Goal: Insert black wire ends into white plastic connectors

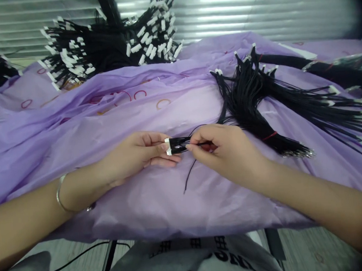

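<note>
My left hand [139, 154] pinches a small white connector [168, 146] between thumb and fingers. Short black wires [181, 143] run out of the connector to the right. My right hand [225, 149] grips those wires just beside the connector, fingertips closed on them. One loose black wire end [188, 178] hangs down from my hands onto the purple sheet [136, 114]. A thin bracelet [61, 197] sits on my left wrist.
A bundle of black wires [253, 101] tied with a red band lies right of my hands. A big pile of black wires with white connectors [109, 41] sits at the back. More wire bundles [334, 75] lie far right. The table's front edge runs just below my forearms.
</note>
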`<state>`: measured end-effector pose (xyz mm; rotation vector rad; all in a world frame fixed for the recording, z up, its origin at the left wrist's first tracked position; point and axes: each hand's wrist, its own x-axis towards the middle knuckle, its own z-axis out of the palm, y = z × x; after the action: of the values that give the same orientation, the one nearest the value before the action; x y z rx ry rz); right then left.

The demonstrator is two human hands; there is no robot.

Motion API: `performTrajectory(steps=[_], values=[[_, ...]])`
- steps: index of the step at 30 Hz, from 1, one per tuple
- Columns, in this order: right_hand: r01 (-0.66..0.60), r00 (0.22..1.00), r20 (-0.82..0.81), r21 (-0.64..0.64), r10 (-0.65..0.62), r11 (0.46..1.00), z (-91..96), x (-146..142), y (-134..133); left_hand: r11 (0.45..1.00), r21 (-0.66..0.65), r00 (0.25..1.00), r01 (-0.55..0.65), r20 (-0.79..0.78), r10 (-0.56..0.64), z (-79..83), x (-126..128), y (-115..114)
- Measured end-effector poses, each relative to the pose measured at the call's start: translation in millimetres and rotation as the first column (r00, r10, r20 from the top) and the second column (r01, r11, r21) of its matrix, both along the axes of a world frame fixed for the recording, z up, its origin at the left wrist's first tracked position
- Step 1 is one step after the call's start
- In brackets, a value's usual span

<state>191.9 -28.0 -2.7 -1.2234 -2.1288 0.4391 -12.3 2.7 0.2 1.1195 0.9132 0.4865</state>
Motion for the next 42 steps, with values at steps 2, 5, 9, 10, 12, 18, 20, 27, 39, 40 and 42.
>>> performTrajectory(steps=[2, 5, 9, 10, 12, 18, 20, 27, 39, 40, 42], values=[[0.029, 1.000, -0.010, 0.011, -0.028, 1.000, 0.3, 0.9, 0.4, 1.000, -0.001, 1.000, -0.006, -0.011, 0.006, 1.1, 1.2, -0.3], [0.056, 0.998, 0.000, 0.004, -0.056, 0.998, 1.0, 0.2, 0.0, 1.000, 0.005, 1.000, -0.007, -0.019, 0.007, 1.0, 2.0, -0.5], [0.053, 0.999, 0.001, -0.024, -0.053, 0.998, 0.9, -1.0, -0.5, 1.000, 0.016, 1.000, 0.005, -0.019, -0.005, -1.5, 0.6, -0.1], [0.050, 0.999, -0.002, -0.027, -0.050, 0.998, 0.8, -0.9, -0.6, 1.000, 0.016, 1.000, 0.011, -0.017, -0.011, -2.0, 0.1, 0.0], [0.039, 0.999, -0.009, -0.036, -0.040, 0.999, 0.8, -0.4, -0.7, 1.000, 0.015, 1.000, 0.017, -0.012, -0.016, -2.5, -0.6, 0.2], [0.023, 0.999, -0.046, -0.063, -0.026, 0.998, 1.3, -0.5, -1.3, 1.000, 0.023, 1.000, 0.016, -0.023, -0.015, -0.8, -0.7, 0.0], [0.015, 0.998, -0.058, -0.060, -0.018, 0.998, 1.6, -0.9, -1.1, 1.000, 0.022, 1.000, 0.017, -0.026, -0.017, 0.2, -0.1, -0.3], [0.007, 0.998, -0.065, -0.084, -0.013, 0.996, 3.0, -1.3, -1.0, 1.000, 0.021, 1.000, 0.016, -0.020, -0.015, 1.4, 2.0, 0.6], [-0.007, 0.998, -0.060, -0.080, 0.002, 0.997, 2.0, -0.4, -0.9, 0.999, 0.027, 0.999, 0.037, -0.023, -0.036, -1.8, -0.6, 3.3], [-0.009, 0.998, -0.057, -0.081, 0.004, 0.997, 1.7, 0.1, -0.6, 0.999, 0.026, 0.999, 0.036, -0.022, -0.036, -1.7, -0.2, 3.4], [-0.018, 0.998, -0.056, -0.080, 0.014, 0.997, 0.9, 1.1, -0.1, 0.999, 0.016, 0.999, 0.029, -0.021, -0.029, -1.0, 0.6, 3.4]])
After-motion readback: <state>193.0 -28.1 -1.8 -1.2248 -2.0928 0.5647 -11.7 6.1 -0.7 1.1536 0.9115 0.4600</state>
